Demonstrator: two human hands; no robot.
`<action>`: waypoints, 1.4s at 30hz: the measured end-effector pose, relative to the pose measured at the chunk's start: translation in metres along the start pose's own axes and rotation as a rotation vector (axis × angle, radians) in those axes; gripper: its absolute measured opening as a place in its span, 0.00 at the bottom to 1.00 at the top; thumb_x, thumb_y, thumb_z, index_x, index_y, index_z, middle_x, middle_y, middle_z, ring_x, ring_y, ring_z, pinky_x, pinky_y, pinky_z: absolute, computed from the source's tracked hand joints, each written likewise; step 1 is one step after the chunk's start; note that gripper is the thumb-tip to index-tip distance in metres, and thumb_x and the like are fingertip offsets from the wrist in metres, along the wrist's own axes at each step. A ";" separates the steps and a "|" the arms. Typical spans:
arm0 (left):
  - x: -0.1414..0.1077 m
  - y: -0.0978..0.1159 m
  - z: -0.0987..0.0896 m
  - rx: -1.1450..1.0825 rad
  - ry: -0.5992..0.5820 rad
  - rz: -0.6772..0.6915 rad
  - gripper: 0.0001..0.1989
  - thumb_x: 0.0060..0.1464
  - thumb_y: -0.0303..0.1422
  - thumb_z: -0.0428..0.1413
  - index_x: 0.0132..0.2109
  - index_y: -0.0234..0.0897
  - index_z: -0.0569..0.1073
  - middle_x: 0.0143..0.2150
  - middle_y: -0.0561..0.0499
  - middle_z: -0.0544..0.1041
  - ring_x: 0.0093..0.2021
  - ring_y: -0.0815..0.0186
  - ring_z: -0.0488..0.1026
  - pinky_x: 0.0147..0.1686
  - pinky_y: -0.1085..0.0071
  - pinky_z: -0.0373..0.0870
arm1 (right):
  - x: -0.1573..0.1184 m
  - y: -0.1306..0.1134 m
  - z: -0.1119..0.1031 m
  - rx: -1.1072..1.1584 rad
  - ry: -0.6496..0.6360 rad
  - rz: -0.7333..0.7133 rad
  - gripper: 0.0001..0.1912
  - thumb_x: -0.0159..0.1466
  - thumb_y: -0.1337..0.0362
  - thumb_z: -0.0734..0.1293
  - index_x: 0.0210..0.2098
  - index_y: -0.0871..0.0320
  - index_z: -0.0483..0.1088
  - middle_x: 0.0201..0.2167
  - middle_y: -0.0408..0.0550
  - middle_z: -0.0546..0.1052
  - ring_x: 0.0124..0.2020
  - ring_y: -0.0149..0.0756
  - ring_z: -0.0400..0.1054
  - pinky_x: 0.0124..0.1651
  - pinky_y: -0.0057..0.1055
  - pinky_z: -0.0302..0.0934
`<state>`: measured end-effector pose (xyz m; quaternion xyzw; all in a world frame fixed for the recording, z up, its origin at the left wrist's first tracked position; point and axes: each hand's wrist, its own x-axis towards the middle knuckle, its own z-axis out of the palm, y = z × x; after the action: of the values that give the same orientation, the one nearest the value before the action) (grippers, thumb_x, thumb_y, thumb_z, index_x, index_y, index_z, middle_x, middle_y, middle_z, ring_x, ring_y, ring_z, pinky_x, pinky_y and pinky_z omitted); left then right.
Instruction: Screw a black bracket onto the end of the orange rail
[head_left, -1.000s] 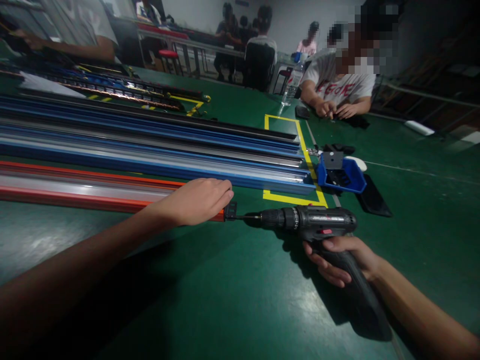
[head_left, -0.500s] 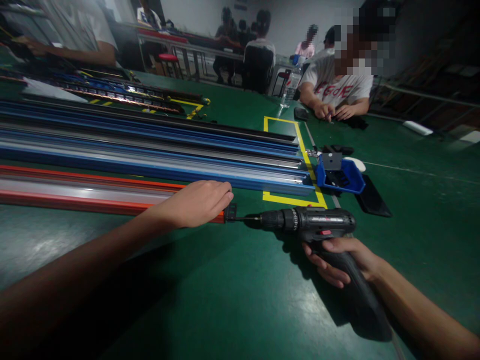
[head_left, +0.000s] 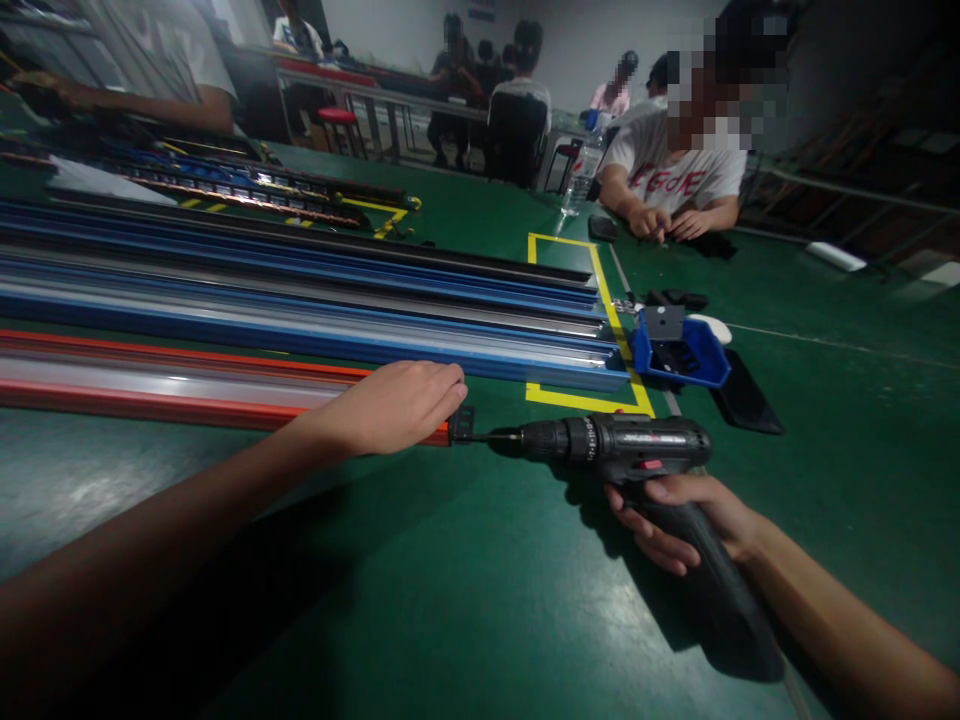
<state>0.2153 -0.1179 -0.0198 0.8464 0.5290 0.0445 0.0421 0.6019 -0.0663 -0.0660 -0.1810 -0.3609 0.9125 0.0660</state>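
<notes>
My left hand point(head_left: 409, 405) is wrapped over the right end of a long orange channel profile point(head_left: 172, 385), its fingers curled down over the far side. A small black end cap point(head_left: 463, 424) sits on that end, just past my fingers. My right hand point(head_left: 675, 520) grips the handle of a black cordless drill point(head_left: 637, 440), which points left. Its thin bit point(head_left: 499, 436) reaches to the end cap; whether the tip sits in a screw is too small to make out.
Several blue and black profiles point(head_left: 315, 300) lie behind the orange one. To the right are a blue parts bin point(head_left: 709, 355), a dark flat phone-like slab point(head_left: 750, 395) and yellow tape point(head_left: 585, 400). A plastic bottle point(head_left: 581, 175) stands near a seated person point(head_left: 675, 170) across the green table.
</notes>
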 end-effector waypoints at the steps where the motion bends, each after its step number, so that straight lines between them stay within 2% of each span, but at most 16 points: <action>1: 0.000 0.000 0.000 0.003 0.001 0.006 0.20 0.71 0.37 0.37 0.45 0.36 0.72 0.41 0.46 0.76 0.39 0.60 0.73 0.40 0.64 0.65 | 0.000 0.000 0.000 0.002 -0.002 -0.001 0.17 0.68 0.60 0.64 0.49 0.67 0.74 0.31 0.48 0.74 0.16 0.22 0.63 0.24 0.23 0.67; 16: 0.000 -0.002 0.003 0.031 0.016 0.020 0.20 0.71 0.36 0.37 0.45 0.36 0.72 0.40 0.46 0.75 0.40 0.60 0.73 0.42 0.63 0.66 | 0.000 -0.002 -0.001 0.021 0.012 0.025 0.16 0.67 0.61 0.66 0.49 0.66 0.74 0.32 0.49 0.76 0.16 0.23 0.67 0.25 0.24 0.68; 24: 0.000 -0.001 0.002 0.023 0.009 0.017 0.20 0.71 0.37 0.37 0.44 0.36 0.72 0.40 0.46 0.75 0.40 0.61 0.73 0.41 0.63 0.66 | 0.000 -0.002 0.000 0.050 -0.027 0.001 0.17 0.68 0.63 0.64 0.50 0.69 0.73 0.33 0.50 0.76 0.19 0.24 0.69 0.27 0.24 0.70; 42: 0.000 -0.002 0.002 0.015 0.017 0.017 0.19 0.71 0.37 0.38 0.44 0.36 0.72 0.40 0.47 0.75 0.40 0.61 0.73 0.41 0.64 0.66 | 0.002 -0.002 0.002 0.041 -0.032 -0.018 0.16 0.68 0.63 0.64 0.50 0.69 0.73 0.32 0.49 0.75 0.17 0.22 0.66 0.26 0.24 0.69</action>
<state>0.2140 -0.1173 -0.0216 0.8509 0.5222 0.0481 0.0311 0.5989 -0.0659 -0.0639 -0.1616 -0.3449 0.9218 0.0722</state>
